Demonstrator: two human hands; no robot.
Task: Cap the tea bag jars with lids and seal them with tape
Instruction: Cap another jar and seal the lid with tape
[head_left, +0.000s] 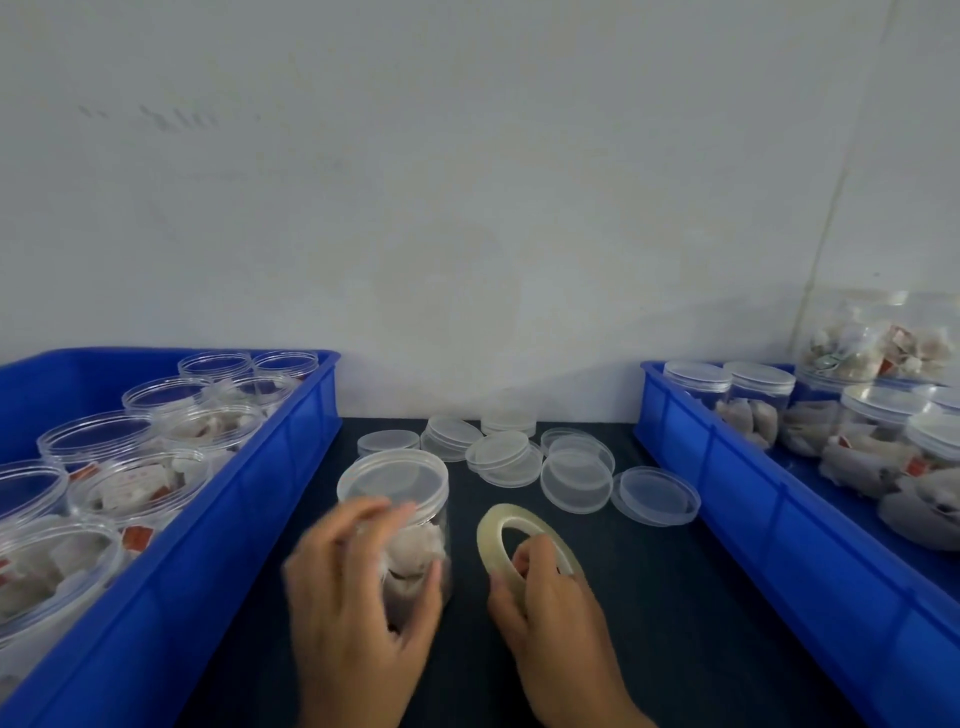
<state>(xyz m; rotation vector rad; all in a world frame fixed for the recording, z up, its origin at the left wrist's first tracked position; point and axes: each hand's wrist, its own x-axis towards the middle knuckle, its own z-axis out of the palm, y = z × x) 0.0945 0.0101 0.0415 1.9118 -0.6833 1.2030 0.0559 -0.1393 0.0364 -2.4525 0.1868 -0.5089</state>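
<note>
Jar (395, 514) of tea bags, clear lid (392, 475) already on, stands upright on the dark table (675, 597) between two blue bins — left hand (358, 613) curls its blurred fingers around its side. Right hand (550, 608) pinches the roll of clear tape (519, 535) just beside the jar, fingers clamped through its ring. Loose lids (519, 457) lie behind.

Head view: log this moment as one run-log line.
stage: taping | left hand: grips capped jar | right hand: holds tape roll | spare lids: on table
</note>
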